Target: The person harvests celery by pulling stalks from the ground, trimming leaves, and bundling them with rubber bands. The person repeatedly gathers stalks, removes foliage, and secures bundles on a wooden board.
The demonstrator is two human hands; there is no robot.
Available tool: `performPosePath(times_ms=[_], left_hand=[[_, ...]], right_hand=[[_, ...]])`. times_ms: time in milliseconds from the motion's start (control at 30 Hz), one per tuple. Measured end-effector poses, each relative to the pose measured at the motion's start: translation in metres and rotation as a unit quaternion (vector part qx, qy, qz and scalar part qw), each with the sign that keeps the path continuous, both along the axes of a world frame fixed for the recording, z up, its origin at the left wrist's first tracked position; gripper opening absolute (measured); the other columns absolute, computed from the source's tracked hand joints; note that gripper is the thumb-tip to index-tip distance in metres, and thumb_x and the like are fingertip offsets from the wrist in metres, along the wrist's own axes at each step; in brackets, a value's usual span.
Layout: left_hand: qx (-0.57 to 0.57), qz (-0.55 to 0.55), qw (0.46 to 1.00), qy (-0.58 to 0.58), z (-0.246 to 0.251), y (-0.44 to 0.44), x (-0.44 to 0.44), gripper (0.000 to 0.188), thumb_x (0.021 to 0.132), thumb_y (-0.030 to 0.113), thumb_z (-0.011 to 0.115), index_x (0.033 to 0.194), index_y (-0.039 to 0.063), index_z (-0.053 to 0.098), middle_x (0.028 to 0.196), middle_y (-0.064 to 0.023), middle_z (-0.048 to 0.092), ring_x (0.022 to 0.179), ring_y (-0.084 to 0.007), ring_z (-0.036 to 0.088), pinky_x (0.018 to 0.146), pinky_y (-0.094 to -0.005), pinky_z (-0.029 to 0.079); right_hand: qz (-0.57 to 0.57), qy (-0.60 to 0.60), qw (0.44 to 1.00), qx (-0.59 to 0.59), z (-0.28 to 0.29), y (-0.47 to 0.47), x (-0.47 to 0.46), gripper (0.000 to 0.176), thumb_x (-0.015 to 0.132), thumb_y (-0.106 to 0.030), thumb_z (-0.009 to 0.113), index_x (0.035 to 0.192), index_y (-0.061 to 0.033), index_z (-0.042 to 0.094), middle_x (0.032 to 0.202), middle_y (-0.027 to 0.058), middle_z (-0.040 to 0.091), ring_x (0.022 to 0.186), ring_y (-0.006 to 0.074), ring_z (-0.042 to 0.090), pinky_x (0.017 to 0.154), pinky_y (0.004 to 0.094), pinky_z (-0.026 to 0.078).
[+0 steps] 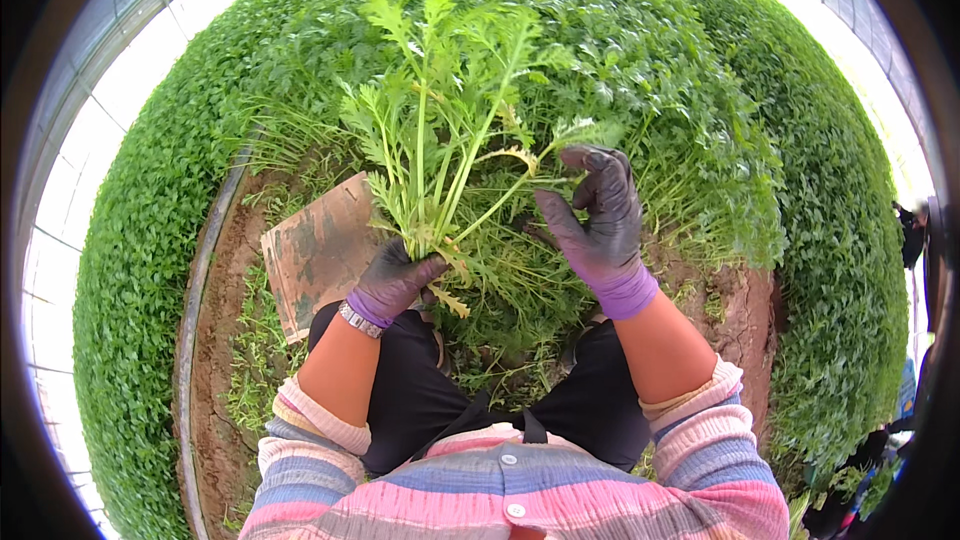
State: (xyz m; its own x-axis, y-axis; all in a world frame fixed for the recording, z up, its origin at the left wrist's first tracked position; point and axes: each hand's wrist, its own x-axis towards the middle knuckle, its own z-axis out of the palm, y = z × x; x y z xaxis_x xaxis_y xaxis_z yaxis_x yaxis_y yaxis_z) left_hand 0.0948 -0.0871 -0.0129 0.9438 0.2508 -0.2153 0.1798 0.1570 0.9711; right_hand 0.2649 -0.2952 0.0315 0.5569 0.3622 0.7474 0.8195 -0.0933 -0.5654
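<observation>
My left hand (397, 277), in a purple glove with blackened fingers, grips the stem bases of an upright bunch of leafy greens (435, 157). The lobed leaves look like garland chrysanthemum. One stem leans out to the right and carries a yellowed, withered leaf (517, 155). Beside that stem is my right hand (604, 221), gloved the same way. Its fingers are bent and the thumb stands apart, with nothing clearly held between them. Below the hands, a pile of cut greens (517, 292) lies on the ground between my legs.
A worn, dirt-stained board (319, 247) lies left of my knee. A grey pipe or edging strip (196, 292) runs along bare soil (217, 390). Dense standing greens (585, 22) surround the cut patch inside a greenhouse. Dark, partly hidden shapes and a blue item (907, 390) are at the right rim.
</observation>
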Motion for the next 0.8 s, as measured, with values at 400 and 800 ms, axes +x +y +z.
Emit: performPosePath(times_ms=[400, 800], left_hand=[[-0.009, -0.021, 0.998, 0.064, -0.001, -0.004, 0.003, 0.025, 0.086, 0.019, 0.072, 0.106, 0.006, 0.064, 0.079, 0.0002, 0.063, 0.059, -0.0082, 0.055, 0.049, -0.0221, 0.043], [0.03, -0.004, 0.997, 0.075, 0.005, -0.001, -0.001, 0.02, 0.087, 0.013, 0.072, 0.103, 0.005, 0.065, 0.081, 0.0011, 0.064, 0.063, -0.0071, 0.057, 0.051, -0.0231, 0.045]], right_hand=[[-0.179, -0.067, 0.978, -0.083, 0.017, 0.003, 0.025, 0.017, 0.089, -0.022, 0.063, 0.077, -0.0111, 0.058, 0.054, 0.0052, 0.051, 0.049, 0.0207, 0.053, 0.049, 0.0357, 0.046], [-0.053, 0.333, 0.921, -0.195, -0.027, 0.016, 0.049, 0.027, 0.084, -0.022, 0.074, 0.099, -0.0007, 0.065, 0.082, 0.0043, 0.066, 0.068, 0.0105, 0.056, 0.067, 0.0256, 0.049]])
